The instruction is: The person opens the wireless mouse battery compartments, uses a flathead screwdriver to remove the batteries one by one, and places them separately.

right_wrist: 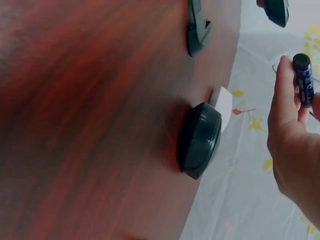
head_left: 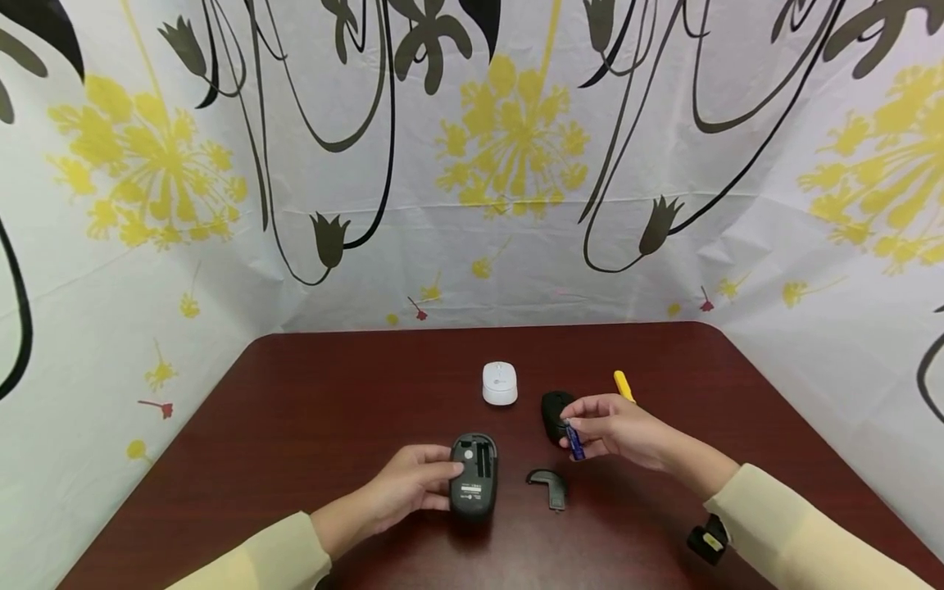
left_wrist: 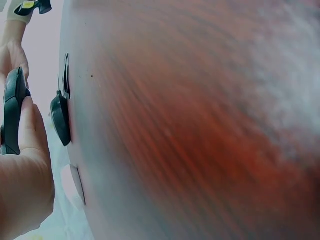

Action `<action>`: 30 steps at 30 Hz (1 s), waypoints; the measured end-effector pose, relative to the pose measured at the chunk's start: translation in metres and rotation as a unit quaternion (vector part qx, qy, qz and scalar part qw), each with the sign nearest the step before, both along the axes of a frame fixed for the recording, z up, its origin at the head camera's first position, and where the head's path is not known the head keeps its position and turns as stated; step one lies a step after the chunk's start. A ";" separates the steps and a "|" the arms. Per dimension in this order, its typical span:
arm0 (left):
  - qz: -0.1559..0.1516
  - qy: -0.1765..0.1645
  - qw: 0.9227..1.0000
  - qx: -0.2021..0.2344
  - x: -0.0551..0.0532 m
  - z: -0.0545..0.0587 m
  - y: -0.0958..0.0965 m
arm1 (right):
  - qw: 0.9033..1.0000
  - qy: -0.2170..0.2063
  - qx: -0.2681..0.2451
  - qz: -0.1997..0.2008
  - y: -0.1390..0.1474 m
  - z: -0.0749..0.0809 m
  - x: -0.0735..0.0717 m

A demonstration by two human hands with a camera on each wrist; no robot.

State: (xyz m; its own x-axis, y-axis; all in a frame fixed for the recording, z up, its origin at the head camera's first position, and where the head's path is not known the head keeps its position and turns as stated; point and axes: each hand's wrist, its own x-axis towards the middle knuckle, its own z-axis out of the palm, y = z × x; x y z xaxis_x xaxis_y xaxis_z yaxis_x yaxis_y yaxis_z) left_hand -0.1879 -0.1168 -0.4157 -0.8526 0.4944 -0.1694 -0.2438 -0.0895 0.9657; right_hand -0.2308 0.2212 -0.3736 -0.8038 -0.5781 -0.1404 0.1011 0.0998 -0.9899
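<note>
My left hand (head_left: pixel 415 487) grips a black computer mouse (head_left: pixel 474 492), its underside turned up and its battery compartment uncovered, above the table. In the left wrist view this mouse (left_wrist: pixel 12 112) appears edge-on beside the fingers. My right hand (head_left: pixel 615 428) pinches a blue battery (head_left: pixel 575 444) between thumb and fingers, a short way right of the mouse. The right wrist view shows the battery (right_wrist: pixel 304 82) from one end. Between the hands, a dark battery cover (head_left: pixel 555 490) lies on the table.
Partly behind my right hand, a second black mouse (head_left: pixel 555 410) rests on the dark red-brown table (head_left: pixel 354 393). A white mouse (head_left: pixel 500 383) stands farther back. Beyond the right hand a yellow stick-like object (head_left: pixel 623 383) is partly hidden. Patterned cloth (head_left: pixel 472 270) hangs behind the table.
</note>
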 end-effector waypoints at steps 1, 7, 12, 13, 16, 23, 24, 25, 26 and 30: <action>0.001 0.000 1.000 -0.001 0.000 0.000 -0.001 | 1.000 -0.003 0.006 -0.007 0.002 -0.001 0.001; 0.005 0.001 1.000 -0.004 -0.005 -0.002 -0.007 | 0.999 -0.017 0.028 -0.027 0.011 -0.005 0.008; 0.016 0.005 1.000 -0.004 -0.009 -0.002 -0.017 | 0.998 -0.033 0.044 -0.039 0.017 -0.010 0.012; 0.020 0.005 1.000 -0.005 -0.010 -0.001 -0.020 | 0.997 -0.038 0.047 -0.042 0.018 -0.012 0.012; 0.031 0.006 0.999 -0.007 -0.013 0.000 -0.028 | 0.996 -0.049 0.052 -0.053 0.021 -0.018 0.013; 0.062 0.011 0.998 -0.021 -0.021 0.003 -0.048 | 0.995 -0.063 0.044 -0.057 0.026 -0.026 0.017; 0.067 0.011 0.997 -0.024 -0.022 0.004 -0.050 | 0.995 -0.065 0.044 -0.058 0.026 -0.027 0.018; 0.072 0.011 0.997 -0.026 -0.023 0.004 -0.053 | 0.995 -0.068 0.044 -0.060 0.026 -0.027 0.018; 0.077 0.010 0.997 -0.028 -0.025 0.004 -0.057 | 0.995 -0.070 0.045 -0.062 0.026 -0.028 0.019; 0.097 0.010 0.995 -0.038 -0.032 0.005 -0.072 | 0.993 -0.070 0.057 -0.071 0.024 -0.030 0.022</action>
